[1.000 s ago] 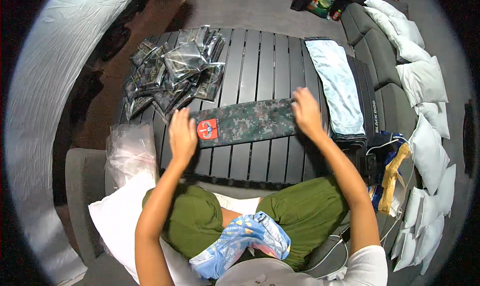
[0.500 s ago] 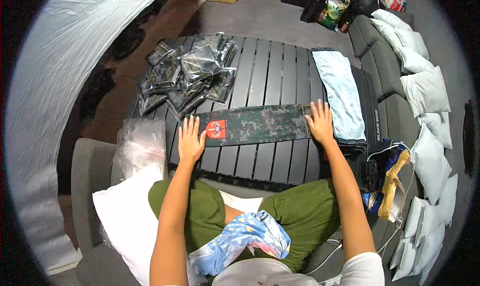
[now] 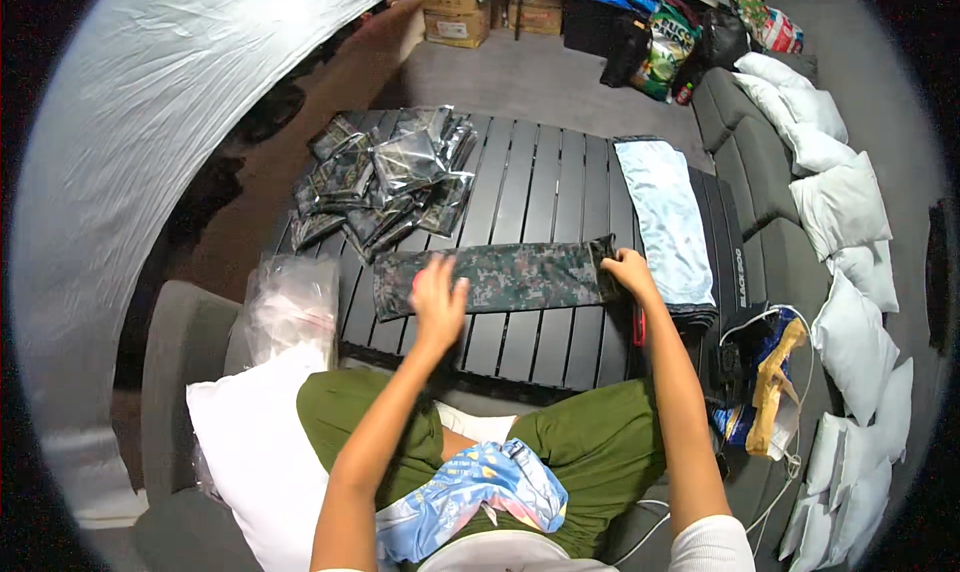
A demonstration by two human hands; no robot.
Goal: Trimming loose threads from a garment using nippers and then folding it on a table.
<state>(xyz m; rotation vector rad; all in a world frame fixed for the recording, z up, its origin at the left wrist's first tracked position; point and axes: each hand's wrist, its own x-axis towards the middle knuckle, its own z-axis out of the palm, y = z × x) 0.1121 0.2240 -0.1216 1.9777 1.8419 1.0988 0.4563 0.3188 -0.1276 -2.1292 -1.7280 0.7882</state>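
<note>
A long camouflage cloth strip point(image 3: 540, 275) lies lengthwise across the black slatted table point(image 3: 515, 187) in front of me. Its right end is lifted slightly, pinched between the thumb and fingers of my right hand point(image 3: 628, 274). Over the strip's left part is my left hand point(image 3: 438, 302), fingers stretched out and a little blurred, hiding most of a red patch. Beyond it on the table rests a pile of folded camouflage cloths in clear bags point(image 3: 385, 177). A stack of cloths with a light blue one point(image 3: 665, 222) on top lies right of my right hand.
Clear plastic bags point(image 3: 292, 310) lie at the table's left near corner, beside a white pillow point(image 3: 270, 457). A red object point(image 3: 639, 327) sits by the table's near right edge. White cables point(image 3: 800, 402) and a blue and yellow package point(image 3: 768, 397) are at right, near a grey sofa point(image 3: 780, 272) with white cushions.
My left hand has moved right, across the red patch. My right hand has gone from lying flat to pinching the strip's right end, which is now raised. The view has tilted upward.
</note>
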